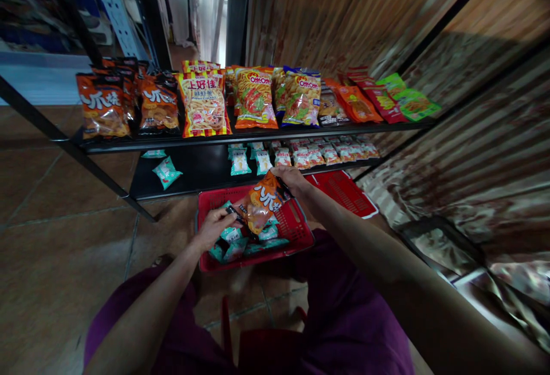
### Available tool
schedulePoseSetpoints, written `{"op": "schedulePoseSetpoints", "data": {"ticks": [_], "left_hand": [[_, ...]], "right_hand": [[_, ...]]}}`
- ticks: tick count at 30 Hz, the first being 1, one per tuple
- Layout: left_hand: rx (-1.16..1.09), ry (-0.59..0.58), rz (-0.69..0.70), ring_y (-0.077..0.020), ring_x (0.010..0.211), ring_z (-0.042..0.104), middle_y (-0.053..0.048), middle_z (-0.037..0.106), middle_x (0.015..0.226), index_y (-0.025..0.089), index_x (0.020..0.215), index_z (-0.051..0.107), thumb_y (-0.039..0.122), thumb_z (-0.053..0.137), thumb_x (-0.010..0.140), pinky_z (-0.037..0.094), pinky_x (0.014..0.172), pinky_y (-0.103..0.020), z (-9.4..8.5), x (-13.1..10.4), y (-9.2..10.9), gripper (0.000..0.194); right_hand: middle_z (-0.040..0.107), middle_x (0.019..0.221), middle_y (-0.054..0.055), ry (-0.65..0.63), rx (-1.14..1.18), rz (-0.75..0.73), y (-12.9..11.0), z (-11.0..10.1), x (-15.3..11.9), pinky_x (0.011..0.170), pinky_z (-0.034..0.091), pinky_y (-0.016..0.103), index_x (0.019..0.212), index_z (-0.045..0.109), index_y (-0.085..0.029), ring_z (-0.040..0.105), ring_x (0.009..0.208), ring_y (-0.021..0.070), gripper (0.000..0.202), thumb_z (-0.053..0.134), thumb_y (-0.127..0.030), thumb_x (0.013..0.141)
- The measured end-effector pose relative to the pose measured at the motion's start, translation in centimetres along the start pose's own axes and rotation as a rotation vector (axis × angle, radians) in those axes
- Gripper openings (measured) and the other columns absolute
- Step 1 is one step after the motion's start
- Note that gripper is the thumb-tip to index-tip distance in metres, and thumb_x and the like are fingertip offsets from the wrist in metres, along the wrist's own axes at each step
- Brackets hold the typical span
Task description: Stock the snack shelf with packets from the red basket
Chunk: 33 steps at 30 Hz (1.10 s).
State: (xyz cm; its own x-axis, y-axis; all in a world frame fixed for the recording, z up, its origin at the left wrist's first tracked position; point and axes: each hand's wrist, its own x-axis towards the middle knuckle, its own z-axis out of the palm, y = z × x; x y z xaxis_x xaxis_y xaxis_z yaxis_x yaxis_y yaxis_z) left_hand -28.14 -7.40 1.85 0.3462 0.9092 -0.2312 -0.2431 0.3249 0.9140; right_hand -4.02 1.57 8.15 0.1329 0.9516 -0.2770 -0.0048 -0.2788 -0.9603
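An orange and black snack bag (263, 202) is held tilted between both hands, above a red basket (304, 239). My left hand (216, 226) pinches the dark lower-left end of the bag. At the bag's upper right corner, my right hand (290, 179) is closed on its dark edge. Several teal snack packets (235, 248) lie in the basket below. Similar orange bags (103, 106) stand at the left of the upper shelf.
The black upper shelf (253, 135) also bears yellow, red and green bags. Teal packets (167, 173) and rows of small white and red packets (315, 154) lie on the lower shelf. A second red basket (339, 192) sits at the right, near a dark crate (442, 243).
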Motion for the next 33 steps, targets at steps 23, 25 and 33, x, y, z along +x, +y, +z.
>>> {"op": "schedulePoseSetpoints", "data": {"ticks": [23,25,33], "left_hand": [[-0.292,-0.1,-0.123,-0.0177,0.077,0.065,-0.008,0.065,0.1,0.015,0.091,0.064,0.034,0.075,0.068,0.055,0.069,-0.033,0.6,-0.6,0.8,0.032],[-0.272,-0.1,-0.111,-0.019,0.087,0.064,-0.009,0.063,0.108,0.018,0.103,0.063,0.031,0.075,0.068,0.055,0.066,-0.03,0.7,-0.8,0.9,0.039],[-0.217,-0.143,-0.156,-0.0236,0.098,0.059,-0.011,0.062,0.112,0.016,0.099,0.068,0.031,0.077,0.065,0.055,0.06,-0.027,0.6,-0.9,0.9,0.038]], "right_hand": [[0.064,0.056,0.0,-0.343,-0.232,-0.082,-3.9,1.8,1.4,0.049,0.042,0.023,0.063,0.067,-0.017,0.054,0.05,0.0113,0.023,0.075,-0.038,0.06],[0.063,0.055,-0.001,-0.37,-0.271,-0.091,-4.2,2.4,1.5,0.049,0.041,0.023,0.062,0.066,-0.017,0.053,0.049,0.0111,0.022,0.074,-0.038,0.06],[0.055,0.049,-0.003,-0.417,-0.493,-0.218,-4.6,3.7,1.8,0.046,0.032,0.021,0.056,0.063,-0.015,0.043,0.046,0.0076,0.027,0.069,-0.041,0.062]]}}
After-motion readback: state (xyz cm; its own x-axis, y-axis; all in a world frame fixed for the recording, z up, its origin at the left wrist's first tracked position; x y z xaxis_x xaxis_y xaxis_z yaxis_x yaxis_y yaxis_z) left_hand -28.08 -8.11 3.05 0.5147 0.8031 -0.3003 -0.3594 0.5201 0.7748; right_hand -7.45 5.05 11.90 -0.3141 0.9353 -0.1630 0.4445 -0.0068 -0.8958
